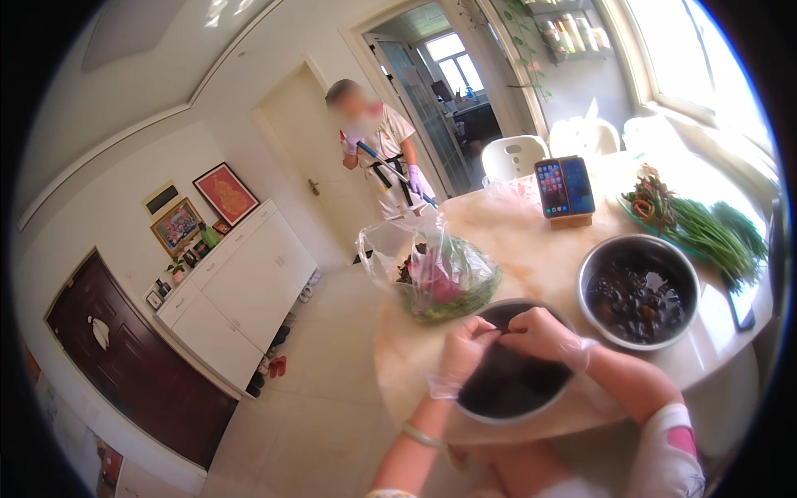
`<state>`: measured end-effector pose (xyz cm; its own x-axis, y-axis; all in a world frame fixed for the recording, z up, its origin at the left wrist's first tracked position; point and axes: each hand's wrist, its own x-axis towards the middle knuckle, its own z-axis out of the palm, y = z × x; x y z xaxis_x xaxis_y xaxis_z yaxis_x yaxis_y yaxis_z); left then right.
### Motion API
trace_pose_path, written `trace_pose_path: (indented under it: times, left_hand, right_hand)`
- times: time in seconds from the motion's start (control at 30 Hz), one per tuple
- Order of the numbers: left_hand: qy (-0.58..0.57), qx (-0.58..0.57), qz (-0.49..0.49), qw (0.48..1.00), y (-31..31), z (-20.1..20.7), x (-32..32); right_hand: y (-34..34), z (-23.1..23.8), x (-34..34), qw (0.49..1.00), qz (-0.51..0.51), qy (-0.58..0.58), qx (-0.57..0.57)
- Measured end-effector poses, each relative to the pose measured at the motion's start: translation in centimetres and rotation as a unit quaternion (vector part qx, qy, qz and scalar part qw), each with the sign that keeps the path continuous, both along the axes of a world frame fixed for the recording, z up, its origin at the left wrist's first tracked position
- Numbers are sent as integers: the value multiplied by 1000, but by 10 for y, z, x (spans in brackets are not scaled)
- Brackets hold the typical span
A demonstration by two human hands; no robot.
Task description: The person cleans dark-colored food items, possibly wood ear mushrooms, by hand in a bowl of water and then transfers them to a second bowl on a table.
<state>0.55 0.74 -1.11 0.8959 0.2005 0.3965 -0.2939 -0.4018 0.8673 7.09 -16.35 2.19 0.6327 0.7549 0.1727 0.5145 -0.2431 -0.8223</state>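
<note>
My left hand (pixel 465 353) and my right hand (pixel 540 334), both in clear thin gloves, meet with pinched fingers. Between the fingertips is a small dark piece (pixel 501 329), mostly hidden; it looks like wood ear mushroom. Below them is a round metal basin (pixel 508 421) of dark water. To its right stands a steel bowl (pixel 584 309) holding several dark, wet wood ear mushrooms (pixel 635 299). Just beyond my left hand, a clear plastic bag (pixel 465 266) contains greens and something purple-red.
On the pale table (pixel 407 390) a stand props up a phone (pixel 564 189). Bunched green stalks (pixel 714 232) lie at the right beside another phone (pixel 740 309). White chairs (pixel 515 156) stand behind. Across the room a person (pixel 382 149) holds a blue pole (pixel 390 166).
</note>
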Motion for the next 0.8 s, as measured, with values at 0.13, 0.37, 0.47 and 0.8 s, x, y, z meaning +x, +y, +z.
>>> trace_pose_path:
  times: [0.13, 0.37, 0.47, 0.8]
  left_hand:
    - [-29, -38, 36, 998, -2, 6, 3]
    - [-25, -62, 129, 989, 2, 6, -1]
    - [-23, -56, 117, 991, 1, 7, 0]
    - [-19, 16, 100, 995, -2, 22, 1]
  right_hand:
    - [-4, 0, 2, 999, 3, -16, -37]
    - [1, -18, -1, 986, 45, -137, -81]
    - [1, -22, -1, 982, 48, -166, -77]
    - [6, -27, -1, 953, 79, -266, -122]
